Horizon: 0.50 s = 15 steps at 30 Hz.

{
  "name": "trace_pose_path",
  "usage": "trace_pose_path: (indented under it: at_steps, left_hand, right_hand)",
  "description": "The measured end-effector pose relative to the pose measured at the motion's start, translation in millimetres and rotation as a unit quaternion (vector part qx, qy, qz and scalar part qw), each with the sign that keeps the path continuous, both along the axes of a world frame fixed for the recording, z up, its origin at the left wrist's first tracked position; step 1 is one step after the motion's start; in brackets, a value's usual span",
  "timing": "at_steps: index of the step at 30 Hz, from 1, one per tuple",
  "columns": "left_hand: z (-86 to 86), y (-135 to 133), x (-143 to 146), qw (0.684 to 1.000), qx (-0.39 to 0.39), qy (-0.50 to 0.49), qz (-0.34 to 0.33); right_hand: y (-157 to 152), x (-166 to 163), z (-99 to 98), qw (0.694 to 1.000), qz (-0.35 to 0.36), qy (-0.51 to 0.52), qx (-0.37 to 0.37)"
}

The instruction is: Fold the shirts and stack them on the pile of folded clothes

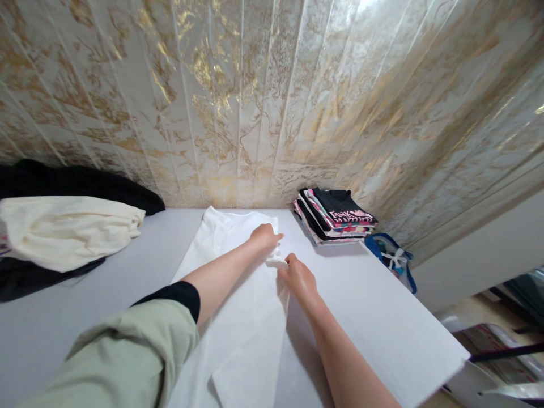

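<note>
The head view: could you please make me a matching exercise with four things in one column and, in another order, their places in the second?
Things:
1. white garment
2. cream garment
3. folded clothes
4. blue-edged bag

Places:
A. on the table, near the wall, right of both hands
B. past the table's right edge
C. touched by the left hand and right hand
D. with black clothes, far left

Pairs: 1-C, 2-D, 3-A, 4-B

Gold-patterned backdrop point(255, 107) and blue-trimmed bag point(391, 258)
</note>
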<state>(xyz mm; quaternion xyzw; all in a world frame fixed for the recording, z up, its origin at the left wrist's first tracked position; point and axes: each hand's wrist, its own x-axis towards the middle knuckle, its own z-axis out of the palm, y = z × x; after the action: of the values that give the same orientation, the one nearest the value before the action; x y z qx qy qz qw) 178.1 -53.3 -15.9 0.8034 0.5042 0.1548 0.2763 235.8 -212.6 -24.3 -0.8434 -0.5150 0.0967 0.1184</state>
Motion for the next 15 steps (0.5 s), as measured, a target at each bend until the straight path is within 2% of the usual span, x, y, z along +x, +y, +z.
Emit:
trace_pose_path:
  at_steps: [4,7,11,15]
  left_hand:
    - [-2.5,-1,23,0.998,-0.024,0.022,0.044]
    - [-1.8,4,26,0.997,-0.053,0.016,0.057]
    - [1.4,16,12,0.992,-0.101,-0.037,0.068]
    - [0.3,19,-11,0.972,-0.168,-0.139,0.091]
  right_hand:
    - [-2,2,1.3,1.000,0.017,-0.002,-0.015]
    - [-3,2,1.8,1.000,0.021,0.021,0.004]
    - [-4,-2,1.6,0.993,0.036,0.086,0.068]
    - [-6,-16,-0.8,0.971,0.074,0.178,0.144]
